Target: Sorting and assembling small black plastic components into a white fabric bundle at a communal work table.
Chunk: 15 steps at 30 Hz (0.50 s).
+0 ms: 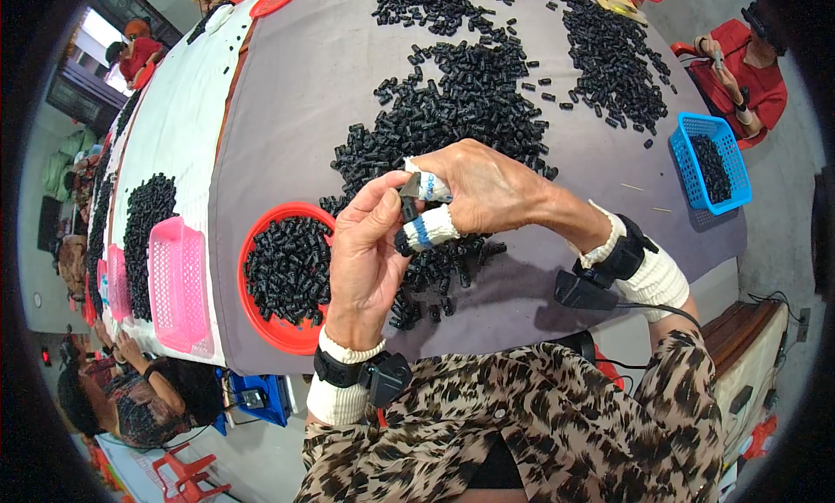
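Note:
My two hands meet above the near edge of a pile of small black cylindrical parts [448, 112]. My left hand [370, 251] is closed, with thumb and forefinger pinching a small black part [409, 209]. Against the same part my right hand [496, 190] is closed from the other side. White cloth covers with blue marks wrap fingers of the right hand. A dark grey, flat-sided bit shows between the fingertips; I cannot make out whether it belongs to the part. Close by the left hand, a round red tray [252, 307] holds many more black parts.
A blue basket [739, 177] with black parts stands at the table's right edge. Pink baskets [178, 286] stand on the left, beside another pile [150, 233]. Further black parts [609, 59] lie at the back right. Other people sit around the table.

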Each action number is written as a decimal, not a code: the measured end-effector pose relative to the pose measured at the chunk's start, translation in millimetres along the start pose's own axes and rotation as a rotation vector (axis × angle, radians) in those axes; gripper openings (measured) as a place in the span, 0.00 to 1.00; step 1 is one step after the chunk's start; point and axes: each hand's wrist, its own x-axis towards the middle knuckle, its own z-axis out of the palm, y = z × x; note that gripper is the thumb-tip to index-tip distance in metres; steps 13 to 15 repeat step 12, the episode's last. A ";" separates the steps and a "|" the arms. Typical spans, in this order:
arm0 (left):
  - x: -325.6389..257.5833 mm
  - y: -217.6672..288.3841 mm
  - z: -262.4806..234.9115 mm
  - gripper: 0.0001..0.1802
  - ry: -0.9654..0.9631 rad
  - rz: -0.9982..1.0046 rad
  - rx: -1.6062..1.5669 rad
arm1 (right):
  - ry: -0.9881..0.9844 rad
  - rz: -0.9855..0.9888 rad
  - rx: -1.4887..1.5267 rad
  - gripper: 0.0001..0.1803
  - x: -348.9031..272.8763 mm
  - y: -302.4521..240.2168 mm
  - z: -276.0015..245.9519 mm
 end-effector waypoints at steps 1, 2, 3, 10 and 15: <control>-0.3 0.4 -0.9 0.12 0.002 0.001 -0.003 | -0.006 0.003 -0.008 0.22 0.6 0.6 0.6; -0.5 0.7 -0.4 0.12 0.003 0.002 -0.003 | -0.007 0.001 -0.008 0.22 1.0 0.8 1.4; 0.2 0.1 1.1 0.12 0.013 0.008 0.011 | -0.024 0.022 0.003 0.22 0.1 1.2 1.4; 0.6 1.0 0.1 0.12 -0.024 0.007 -0.004 | 0.079 -0.014 -0.055 0.21 -1.6 4.6 4.5; 1.1 2.1 -1.2 0.12 -0.054 -0.011 -0.041 | 0.061 -0.009 -0.009 0.20 -1.2 0.6 1.6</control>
